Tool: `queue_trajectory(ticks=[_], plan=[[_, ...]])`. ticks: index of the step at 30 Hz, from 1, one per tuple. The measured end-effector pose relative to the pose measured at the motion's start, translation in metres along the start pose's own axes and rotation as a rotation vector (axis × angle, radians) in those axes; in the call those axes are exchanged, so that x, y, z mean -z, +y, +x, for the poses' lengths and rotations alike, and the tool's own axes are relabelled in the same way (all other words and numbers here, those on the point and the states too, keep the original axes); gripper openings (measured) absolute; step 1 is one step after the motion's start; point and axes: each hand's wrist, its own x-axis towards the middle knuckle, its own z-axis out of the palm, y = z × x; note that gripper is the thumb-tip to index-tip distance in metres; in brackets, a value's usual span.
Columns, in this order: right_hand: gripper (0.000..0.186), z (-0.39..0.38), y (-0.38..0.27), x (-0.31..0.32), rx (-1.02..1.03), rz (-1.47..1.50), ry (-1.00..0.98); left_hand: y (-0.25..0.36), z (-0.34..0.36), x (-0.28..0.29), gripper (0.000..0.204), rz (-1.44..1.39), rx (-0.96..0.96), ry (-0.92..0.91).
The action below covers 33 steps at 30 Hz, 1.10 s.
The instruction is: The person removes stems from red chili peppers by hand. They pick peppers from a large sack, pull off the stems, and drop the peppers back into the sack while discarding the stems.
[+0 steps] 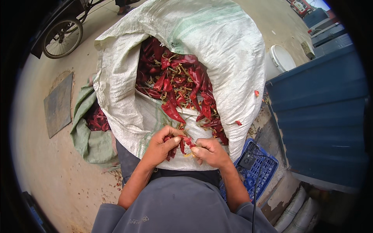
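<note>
A big white woven sack (237, 73) lies open in front of me, its near edge across my lap. Dried red chili peppers (171, 108) with curled stems and loose yellow seeds fill its mouth. Just above the near edge, my left hand (161, 145) is closed around some dried chilies (171, 151). My right hand (211, 152) pinches the other end of a torn red chili (187, 142) stretched between both hands. A few yellow seeds show on the sack cloth below the fingers.
At left, a green sack (87, 141) holds more red chilies, near a flat grey board (58, 105) and a cart wheel (63, 38). On the right are a blue crate (266, 171) with a black device and cable, a white bucket (281, 58) and a blue metal panel (322, 116).
</note>
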Motion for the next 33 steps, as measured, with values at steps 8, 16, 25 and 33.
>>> queue_trajectory(ticks=[8,16,25,33], plan=[[0.020,0.037,0.005,-0.010,0.108,0.120,0.376,-0.016,0.016,0.010,0.027,-0.380,-0.214,0.214],[0.025,0.112,0.016,-0.030,0.319,-1.228,0.626,-0.038,0.017,0.027,0.023,-0.433,-0.246,0.237],[0.022,0.058,0.000,-0.037,0.513,-0.933,0.568,-0.022,0.015,0.018,0.023,-0.263,-0.212,0.304],[0.032,0.025,0.011,-0.044,0.334,-0.552,0.443,-0.015,0.008,0.011,0.017,0.140,-0.231,0.175]])
